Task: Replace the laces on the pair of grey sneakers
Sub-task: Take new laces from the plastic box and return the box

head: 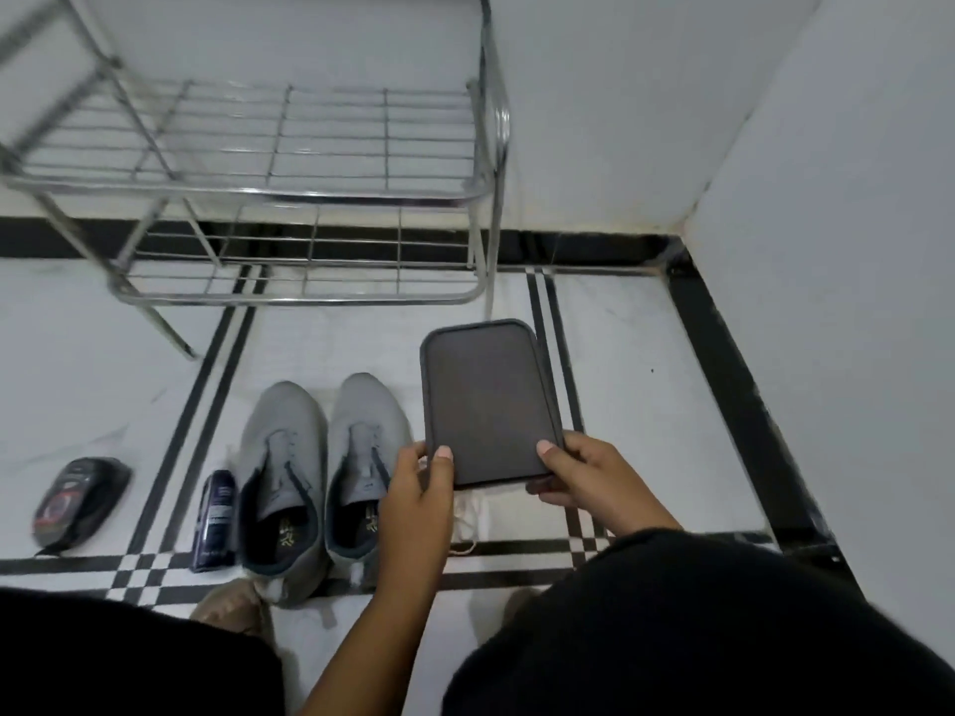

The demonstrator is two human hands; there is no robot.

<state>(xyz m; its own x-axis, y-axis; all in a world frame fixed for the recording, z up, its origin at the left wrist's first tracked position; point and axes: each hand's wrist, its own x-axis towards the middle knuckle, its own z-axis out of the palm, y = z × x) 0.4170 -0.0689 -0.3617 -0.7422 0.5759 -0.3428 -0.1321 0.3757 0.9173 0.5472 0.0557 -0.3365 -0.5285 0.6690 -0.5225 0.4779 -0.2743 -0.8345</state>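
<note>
I see both hands holding a dark phone (pixel 488 403) right of centre: the left hand (pixel 421 488) pinches its lower left corner, the right hand (pixel 584 475) grips the lower right corner, thumbs on the screen. The pair of grey sneakers (pixel 320 478) stands on the tiled floor (pixel 646 405) at lower centre, toes pointing up the frame, just left of the phone. A dark blue bottle (pixel 214 519) lies beside them; a metal rack (pixel 289 198) fills the upper left.

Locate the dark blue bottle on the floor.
Head view, lower left: the dark blue bottle lies on the tiled floor, right beside the left sneaker of the grey pair, with a black oval container further left.
</note>
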